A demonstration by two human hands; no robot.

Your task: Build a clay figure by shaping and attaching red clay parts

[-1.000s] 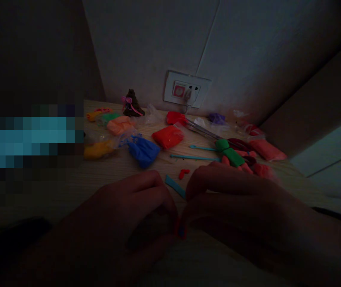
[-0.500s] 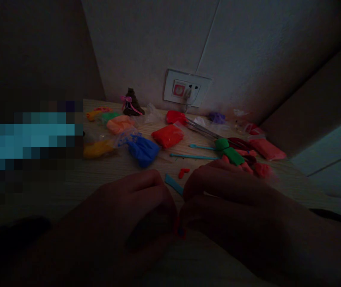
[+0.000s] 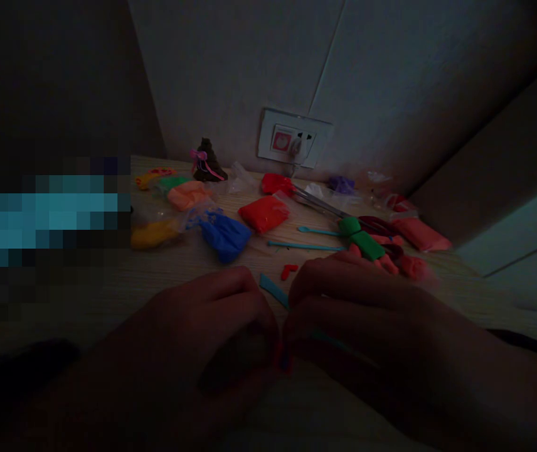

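Observation:
My left hand (image 3: 202, 339) and my right hand (image 3: 372, 326) meet low in the middle of the view. Their fingertips pinch a small piece of red and blue modelling clay (image 3: 285, 359) from both sides, and the fingers cover much of it. Just beyond the fingertips lies a flat light-blue modelling tool (image 3: 273, 290), partly behind my right hand. A small bent red clay piece (image 3: 290, 271) rests on the table beside it. To the right, near my right knuckles, lies a clay figure with a green body (image 3: 362, 240). The picture is very dark.
Behind my hands lie blue clay (image 3: 226, 237), a red clay packet (image 3: 265, 215), yellow clay (image 3: 155, 233) and orange clay (image 3: 191, 196). Two thin blue tools (image 3: 303, 246) and scissors (image 3: 322, 204) lie right of centre. A dark cone-shaped model (image 3: 207, 162) stands near the wall socket (image 3: 294, 139).
Both hands keep nearly the same place around the clay piece. My right fingers have shifted slightly, and a bit more blue-green shows beneath them. The table items have not moved.

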